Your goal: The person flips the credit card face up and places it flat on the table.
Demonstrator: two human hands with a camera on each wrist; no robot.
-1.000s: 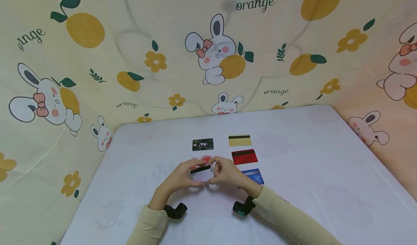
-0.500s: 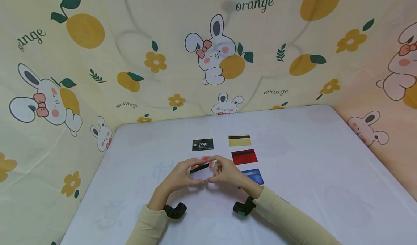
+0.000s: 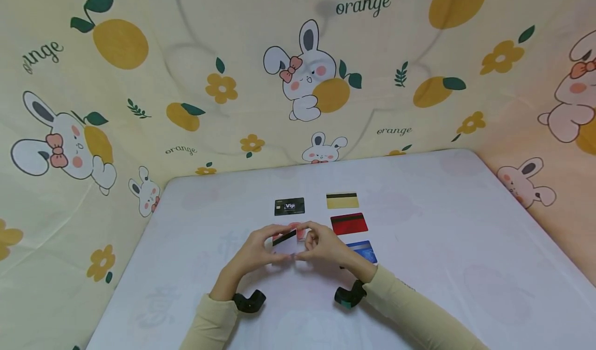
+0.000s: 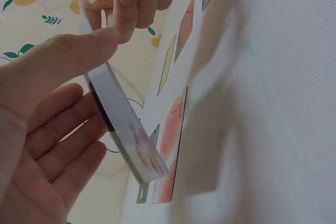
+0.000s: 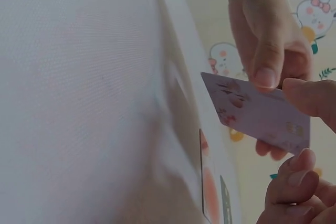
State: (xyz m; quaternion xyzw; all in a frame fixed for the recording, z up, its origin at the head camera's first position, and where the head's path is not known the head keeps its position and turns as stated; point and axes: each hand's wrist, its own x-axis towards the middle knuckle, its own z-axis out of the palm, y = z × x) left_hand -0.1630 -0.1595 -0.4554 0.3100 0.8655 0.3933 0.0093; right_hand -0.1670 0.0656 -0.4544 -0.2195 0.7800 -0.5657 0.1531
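Note:
A pale lilac bank card (image 3: 285,243) with a black magnetic stripe is held up between both hands above the table. Its other face, in the right wrist view, shows a chip and a printed picture. My left hand (image 3: 257,249) grips the card by its long edges, thumb below and fingers above. My right hand (image 3: 326,245) pinches its right end between thumb and index finger, the other fingers curled in. Just behind the held card, a white card with red circles (image 3: 297,227) lies partly hidden by the hands.
A black Vip card (image 3: 289,206) lies farther back. To its right, a gold card (image 3: 342,200), a red card (image 3: 349,224) and a blue card (image 3: 364,250) form a column, the blue one partly behind the right wrist. A printed curtain (image 3: 223,148) hangs behind the white table (image 3: 442,226).
The held card has turned between the fingers, so its stripe now slants more steeply up to the right. Both hands have stayed nearly in place, and the cards on the table have not moved.

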